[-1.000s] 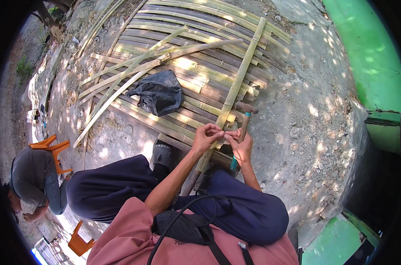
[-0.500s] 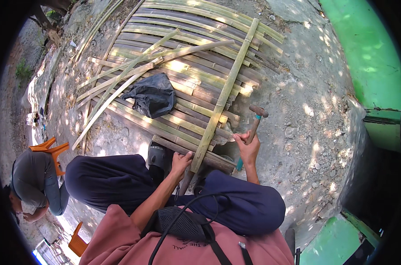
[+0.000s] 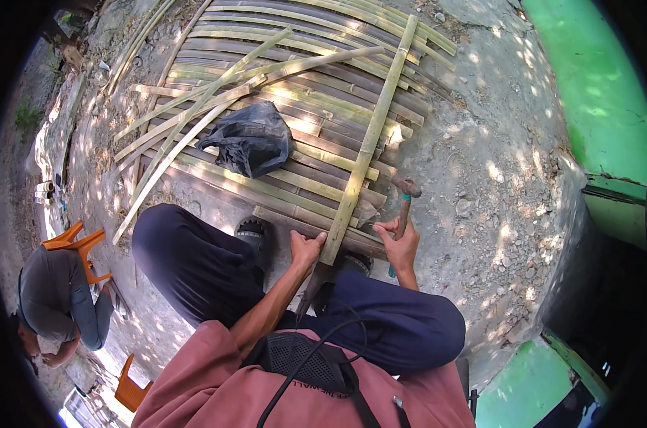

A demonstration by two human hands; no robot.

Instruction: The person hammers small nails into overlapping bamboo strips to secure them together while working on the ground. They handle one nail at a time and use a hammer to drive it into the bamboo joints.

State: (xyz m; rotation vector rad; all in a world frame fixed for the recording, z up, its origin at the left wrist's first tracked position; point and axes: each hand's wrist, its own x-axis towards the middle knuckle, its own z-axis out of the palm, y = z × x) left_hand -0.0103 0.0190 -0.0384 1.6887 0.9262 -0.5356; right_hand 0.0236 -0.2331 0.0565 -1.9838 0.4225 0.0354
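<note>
My left hand (image 3: pixel 307 251) is closed on the edge of the nearest bamboo slat (image 3: pixel 280 220), its thumb close to the long bamboo crosspiece (image 3: pixel 366 153). That crosspiece lies over a row of split bamboo slats (image 3: pixel 323 153). In my right hand (image 3: pixel 402 250) is a hammer (image 3: pixel 404 210) with a brown and teal handle, held upright with its head above my fingers. The thumb and forefinger of this hand press together by the slat's right end; whether something small is between them I cannot make out.
A black plastic bag (image 3: pixel 250 139) rests on the slats, beside loose bamboo strips (image 3: pixel 195 118) lying crosswise. Orange plastic chairs (image 3: pixel 81 246) and a bent-over person (image 3: pixel 56 296) are at the left. Stony ground (image 3: pixel 494 192) and a green wall (image 3: pixel 594 78) are at the right.
The nearest slat has shifted closer to the row, with my left hand on it. My right hand and the hammer have stayed near its right end. The view has shifted slightly.
</note>
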